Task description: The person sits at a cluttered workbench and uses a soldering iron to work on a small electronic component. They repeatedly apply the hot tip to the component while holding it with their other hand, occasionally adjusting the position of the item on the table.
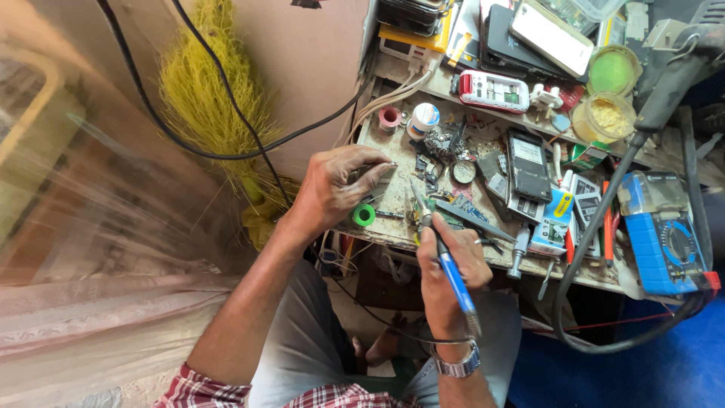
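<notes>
Overhead, the view drops onto a small, crowded workbench (393, 198) with a scuffed, pale top, pushed against a pinkish wall; blue floor shows at the lower right. A yellow broom (208, 98) leans by the wall with black cables crossing it. The right hand (447, 261) is closed around a blue-handled soldering iron (451, 273), its tip reaching a small green circuit board (434, 213) near the bench's front edge. The left hand (332, 187) rests on the bench to the board's left, fingers pinched together on something thin; what it is I cannot tell. A green roll of tape (364, 215) lies just beside that hand. Crowding the board are phone parts, a dark handset (529, 168), a white glue bottle (553, 219), a blue multimeter (663, 242), two round tubs (608, 94) and a red-and-white phone (495, 91). A thick black cable (596, 227) runs across the bench's right half
</notes>
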